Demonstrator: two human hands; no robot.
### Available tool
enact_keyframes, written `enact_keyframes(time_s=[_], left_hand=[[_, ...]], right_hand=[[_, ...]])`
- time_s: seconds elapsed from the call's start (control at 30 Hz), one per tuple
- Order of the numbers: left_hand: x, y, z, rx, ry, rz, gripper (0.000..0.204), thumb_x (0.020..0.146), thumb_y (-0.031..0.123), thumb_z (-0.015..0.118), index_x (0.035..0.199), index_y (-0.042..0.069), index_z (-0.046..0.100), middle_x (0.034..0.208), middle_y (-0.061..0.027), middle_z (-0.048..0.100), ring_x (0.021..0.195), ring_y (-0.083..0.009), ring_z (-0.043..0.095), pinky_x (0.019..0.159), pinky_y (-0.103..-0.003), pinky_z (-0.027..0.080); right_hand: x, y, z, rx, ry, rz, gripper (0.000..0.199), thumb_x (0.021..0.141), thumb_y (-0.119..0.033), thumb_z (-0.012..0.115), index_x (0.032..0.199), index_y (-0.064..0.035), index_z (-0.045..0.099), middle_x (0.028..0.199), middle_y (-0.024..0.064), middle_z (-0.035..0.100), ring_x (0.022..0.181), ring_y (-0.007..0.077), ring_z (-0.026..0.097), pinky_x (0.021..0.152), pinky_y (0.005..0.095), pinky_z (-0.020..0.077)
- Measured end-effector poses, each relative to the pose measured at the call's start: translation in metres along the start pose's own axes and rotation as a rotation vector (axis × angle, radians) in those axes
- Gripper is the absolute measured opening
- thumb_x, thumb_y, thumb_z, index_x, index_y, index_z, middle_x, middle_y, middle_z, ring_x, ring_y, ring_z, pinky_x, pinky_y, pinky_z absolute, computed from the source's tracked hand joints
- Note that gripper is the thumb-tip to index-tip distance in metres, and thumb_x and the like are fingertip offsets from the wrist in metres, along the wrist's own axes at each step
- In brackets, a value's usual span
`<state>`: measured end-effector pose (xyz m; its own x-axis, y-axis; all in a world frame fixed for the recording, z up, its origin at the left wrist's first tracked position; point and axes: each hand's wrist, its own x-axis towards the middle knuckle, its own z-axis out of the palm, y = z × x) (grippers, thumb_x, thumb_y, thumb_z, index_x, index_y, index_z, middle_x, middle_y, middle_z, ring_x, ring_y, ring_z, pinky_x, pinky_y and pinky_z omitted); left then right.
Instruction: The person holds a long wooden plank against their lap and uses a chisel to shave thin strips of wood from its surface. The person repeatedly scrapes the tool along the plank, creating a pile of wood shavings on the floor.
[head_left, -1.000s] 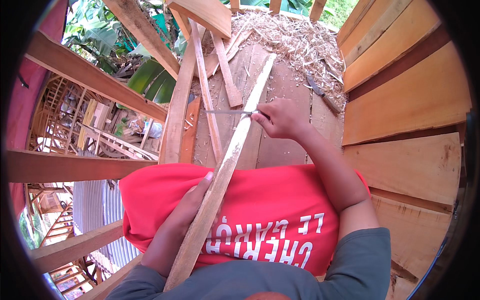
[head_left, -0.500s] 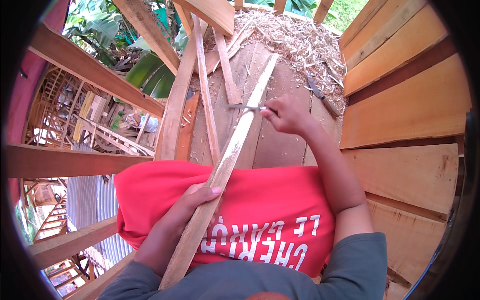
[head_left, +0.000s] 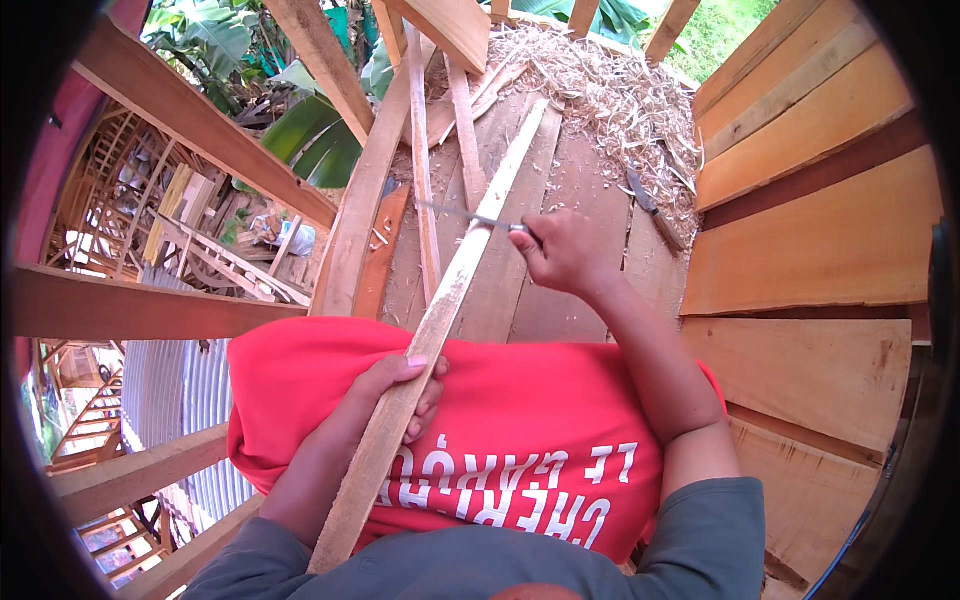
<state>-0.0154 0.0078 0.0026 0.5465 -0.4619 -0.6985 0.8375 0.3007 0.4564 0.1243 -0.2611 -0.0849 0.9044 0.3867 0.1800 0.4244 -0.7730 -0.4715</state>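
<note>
A long wooden strip (head_left: 452, 290) slants from my left side up over my lap to the plank floor, its far half pale and freshly shaved. My left hand (head_left: 405, 390) is wrapped round its lower part, thumb on top. In my right fist (head_left: 562, 247) is the handle of a knife (head_left: 460, 211), whose thin blade lies across the pale stretch of the strip and points left. Red cloth with white lettering (head_left: 500, 400) covers my lap beneath the strip.
Wood shavings (head_left: 620, 95) pile up at the far end of the plank floor (head_left: 570, 290). A second knife (head_left: 655, 212) lies near them at right. Other strips (head_left: 420, 160) lean at left beside a frame of beams (head_left: 360, 230). A board wall (head_left: 810, 240) stands at right.
My right hand and the knife have moved slightly down along the strip, toward me. My left hand has shifted a little upward with its fingers now showing curled beneath the wood.
</note>
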Motion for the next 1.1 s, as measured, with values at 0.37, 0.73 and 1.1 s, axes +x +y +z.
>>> enact_keyframes(time_s=[0.37, 0.73, 1.1], left_hand=[[0.001, -0.005, 0.005, 0.049, 0.046, -0.001, 0.039, 0.092, 0.041, 0.061, 0.107, 0.004, 0.055, 0.069, -0.0005, 0.051, 0.052, -0.0083, 0.049, 0.046, -0.020, 0.042], [-0.001, 0.002, 0.006, 0.062, 0.045, -0.022, 0.040, 0.091, 0.041, 0.062, 0.108, 0.005, 0.057, 0.069, -0.0003, 0.051, 0.052, -0.0079, 0.050, 0.045, -0.020, 0.043], [-0.003, -0.002, 0.009, 0.105, 0.043, 0.019, 0.043, 0.090, 0.042, 0.063, 0.107, 0.003, 0.057, 0.069, -0.0009, 0.051, 0.054, -0.0077, 0.051, 0.046, -0.020, 0.042]], right_hand=[[0.004, 0.038, 0.021, -0.008, 0.107, -0.063, 0.040, 0.095, -0.040, 0.056, 0.070, -0.0084, 0.056, 0.057, 0.0157, 0.057, 0.057, 0.0394, 0.060, 0.053, 0.0509, 0.0454], [0.004, 0.023, 0.023, 0.074, 0.173, 0.014, 0.037, 0.097, -0.034, 0.055, 0.072, -0.0060, 0.055, 0.058, 0.0194, 0.056, 0.056, 0.0430, 0.057, 0.052, 0.0516, 0.0427], [0.009, 0.059, 0.019, -0.053, 0.186, 0.008, 0.040, 0.097, -0.040, 0.053, 0.074, -0.0081, 0.056, 0.057, 0.0173, 0.056, 0.057, 0.0410, 0.060, 0.052, 0.0496, 0.0449]])
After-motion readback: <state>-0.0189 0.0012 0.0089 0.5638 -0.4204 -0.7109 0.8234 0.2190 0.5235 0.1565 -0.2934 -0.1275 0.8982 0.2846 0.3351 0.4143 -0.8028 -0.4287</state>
